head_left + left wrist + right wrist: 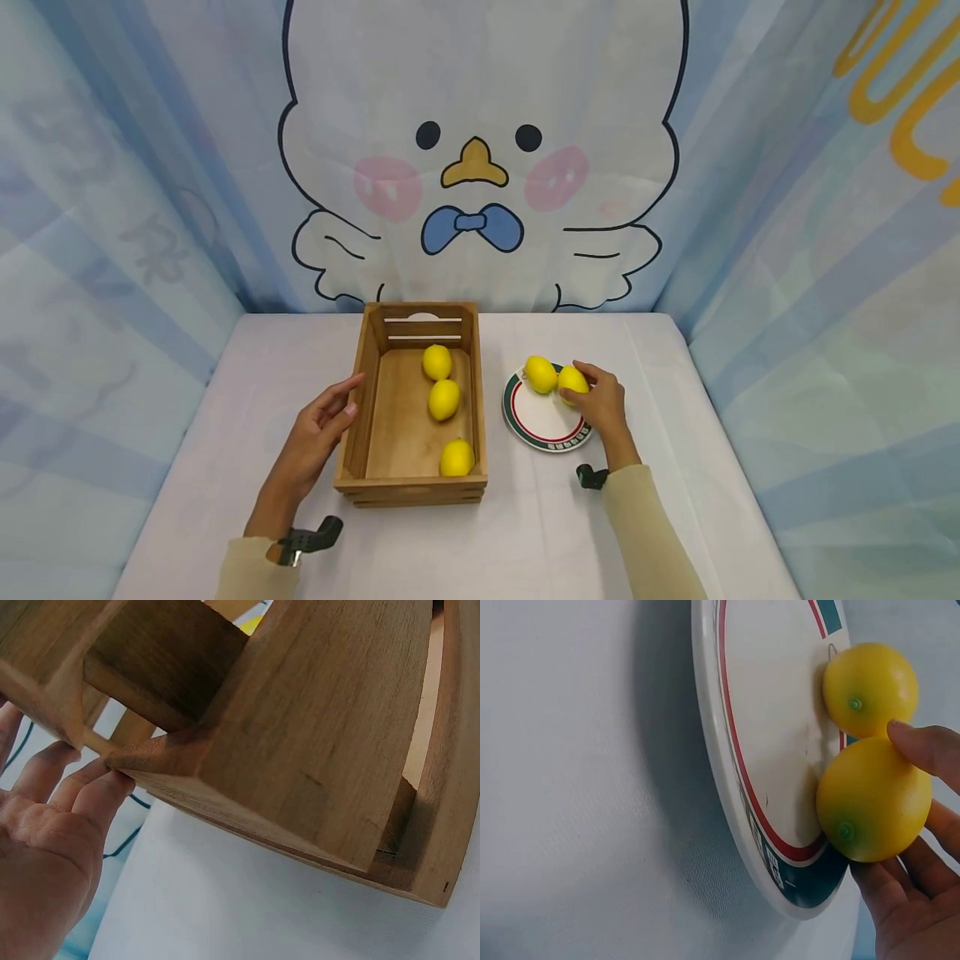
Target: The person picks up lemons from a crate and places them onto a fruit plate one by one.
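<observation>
Held lemon (pixel 871 801) is sitting over the far right part of the round plate (pixel 542 418), with the right hand (pixel 603 404) pinching it between thumb and fingers; the grip is closing around the fruit, with no gap showing at the thumb. Whether the lemon is bearing on the plate or hanging just above it cannot be told. A second lemon (pixel 540 374) is resting on the far part of the plate, just beside the held one, with no hand gripping it. To the left of the plate, the slatted wooden crate (pixel 412 482) is standing on the white tablecloth (pixel 525 533) and is containing three lemons: a far lemon (pixel 437 362), a middle lemon (pixel 443 400) just beside it, and a near lemon (pixel 457 458) lying toward the front right corner. The left hand (pixel 311 437) is touching the crate's left side with extended fingertips; its grip is standing wide and is enclosing no fruit. Regarding progress, the count is standing at three lemons inside the crate and two at the plate. By judgement, the current operation is standing at the grasp stage: contact is complete, release is not yet done, and the second plate lemon is awaiting handling.
</observation>
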### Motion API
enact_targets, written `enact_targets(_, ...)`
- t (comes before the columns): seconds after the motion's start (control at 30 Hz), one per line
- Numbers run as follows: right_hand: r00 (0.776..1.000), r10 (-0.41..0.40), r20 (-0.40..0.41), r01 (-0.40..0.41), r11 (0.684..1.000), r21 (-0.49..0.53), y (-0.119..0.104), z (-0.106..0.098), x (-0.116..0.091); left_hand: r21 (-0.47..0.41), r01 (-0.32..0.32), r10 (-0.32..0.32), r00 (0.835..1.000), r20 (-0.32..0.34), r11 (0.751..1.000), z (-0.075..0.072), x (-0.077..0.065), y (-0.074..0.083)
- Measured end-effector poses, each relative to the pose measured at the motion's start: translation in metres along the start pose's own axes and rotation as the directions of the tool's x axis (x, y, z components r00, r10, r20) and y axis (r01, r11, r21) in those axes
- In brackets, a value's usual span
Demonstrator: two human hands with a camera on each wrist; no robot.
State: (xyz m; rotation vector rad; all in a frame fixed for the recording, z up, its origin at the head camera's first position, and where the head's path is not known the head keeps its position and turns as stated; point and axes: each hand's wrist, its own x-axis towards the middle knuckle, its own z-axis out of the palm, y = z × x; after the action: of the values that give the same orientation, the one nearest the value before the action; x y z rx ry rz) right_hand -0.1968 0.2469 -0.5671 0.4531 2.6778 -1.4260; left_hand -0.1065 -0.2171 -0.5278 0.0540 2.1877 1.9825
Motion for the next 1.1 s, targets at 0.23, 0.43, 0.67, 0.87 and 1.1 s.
enact_targets(0.23,1.0,-0.01,-0.018,0.009,1.0,-0.017,0.002,-0.001,-0.001,0.0,0.007,-0.007,1.0,0.007,1.0,0.0,0.0,0.001)
enact_targets(0.43,0.999,-0.031,-0.043,0.03,0.999,-0.019,0.001,-0.007,-0.002,0.001,0.005,-0.005,1.0,0.005,1.0,0.001,0.001,0.001)
enact_targets(0.67,0.991,-0.09,-0.095,0.092,0.996,0.019,-0.009,-0.018,-0.005,-0.002,0.01,-0.01,1.0,0.005,1.0,0.001,0.001,0.002)
enact_targets(0.87,0.977,-0.178,-0.117,0.19,0.977,0.099,-0.023,-0.025,-0.008,-0.005,0.013,-0.013,1.0,0.004,1.0,0.0,0.001,0.001)
enact_targets(1.1,0.956,-0.268,-0.123,0.288,0.936,0.2,-0.042,-0.031,-0.015,0.0,0.014,-0.014,1.0,0.0,1.0,-0.001,0.001,0.001)
